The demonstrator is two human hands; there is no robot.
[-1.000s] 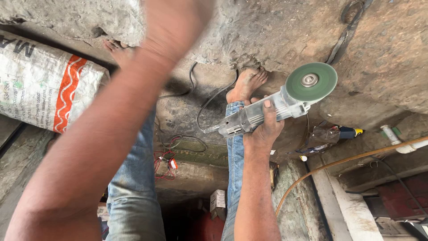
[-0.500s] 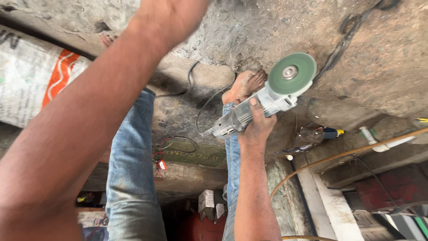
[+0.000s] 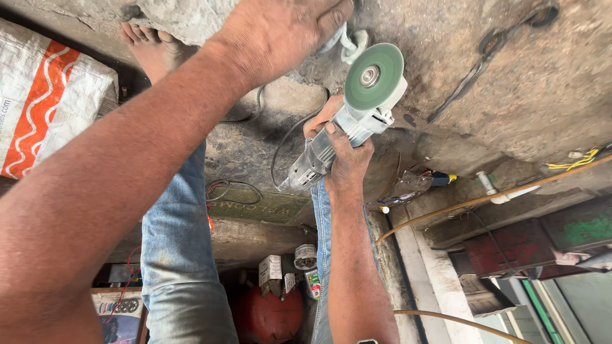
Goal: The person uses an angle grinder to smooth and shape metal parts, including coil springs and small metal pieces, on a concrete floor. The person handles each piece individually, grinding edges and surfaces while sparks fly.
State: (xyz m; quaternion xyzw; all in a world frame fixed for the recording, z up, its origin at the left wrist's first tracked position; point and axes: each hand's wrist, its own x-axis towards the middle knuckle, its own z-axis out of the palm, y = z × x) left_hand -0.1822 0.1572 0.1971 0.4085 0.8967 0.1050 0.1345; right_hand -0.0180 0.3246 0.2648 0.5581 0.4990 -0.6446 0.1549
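Observation:
My right hand (image 3: 345,158) grips the grey body of an angle grinder (image 3: 352,121). Its green disc (image 3: 373,76) faces up at me and hangs just above the rough concrete floor (image 3: 542,83). My left hand (image 3: 280,32) reaches across the top of the view, palm down. Its fingertips lie over a pale curved metal piece (image 3: 350,43) just left of the disc. Whether the fingers grip that piece is hidden. The grinder's black cord (image 3: 280,150) trails back between my legs in blue jeans (image 3: 175,242).
My bare foot (image 3: 150,48) rests on the concrete beside a white and orange sack (image 3: 44,95). Black tongs (image 3: 484,57) lie at the upper right. Below are a green mat (image 3: 268,207), a red cylinder (image 3: 268,315), small boxes, a screwdriver (image 3: 440,179) and an orange hose (image 3: 484,200).
My right hand has carried the grinder up and left, close to my left hand. My left hand has come fully into view and settled over the pale metal piece.

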